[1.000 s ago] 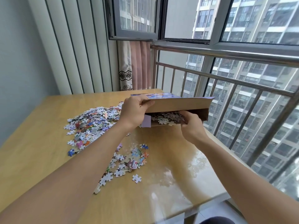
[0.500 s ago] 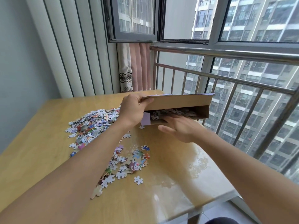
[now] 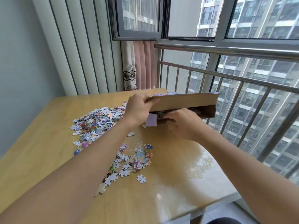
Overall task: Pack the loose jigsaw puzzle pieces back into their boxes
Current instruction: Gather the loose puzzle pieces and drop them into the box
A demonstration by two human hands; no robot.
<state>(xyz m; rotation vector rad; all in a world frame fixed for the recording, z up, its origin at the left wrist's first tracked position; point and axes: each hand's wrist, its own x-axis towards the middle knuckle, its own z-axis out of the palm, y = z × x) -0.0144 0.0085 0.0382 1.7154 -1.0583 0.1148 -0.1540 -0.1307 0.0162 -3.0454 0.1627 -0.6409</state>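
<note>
A flat brown cardboard puzzle box (image 3: 182,101) with a purple printed top lies tilted at the table's far right. My left hand (image 3: 139,109) grips its upper flap at the left end and holds it raised. My right hand (image 3: 184,123) is at the box mouth, fingers bent toward the pieces inside (image 3: 160,113); the fingertips are blurred. A small purple side flap (image 3: 151,119) hangs at the opening. A large pile of loose pieces (image 3: 98,120) lies left of the box, and a smaller cluster (image 3: 132,160) sits nearer to me.
The wooden table (image 3: 40,151) has a glossy right half. A metal railing (image 3: 226,50) and window run close behind the box on the right. A single piece (image 3: 141,178) lies near the front. A pink curtain (image 3: 142,65) hangs at the back corner.
My right hand let go of the box's lower edge, opened flat below the mouth, then rose to the opening. My left hand kept holding the flap up.
</note>
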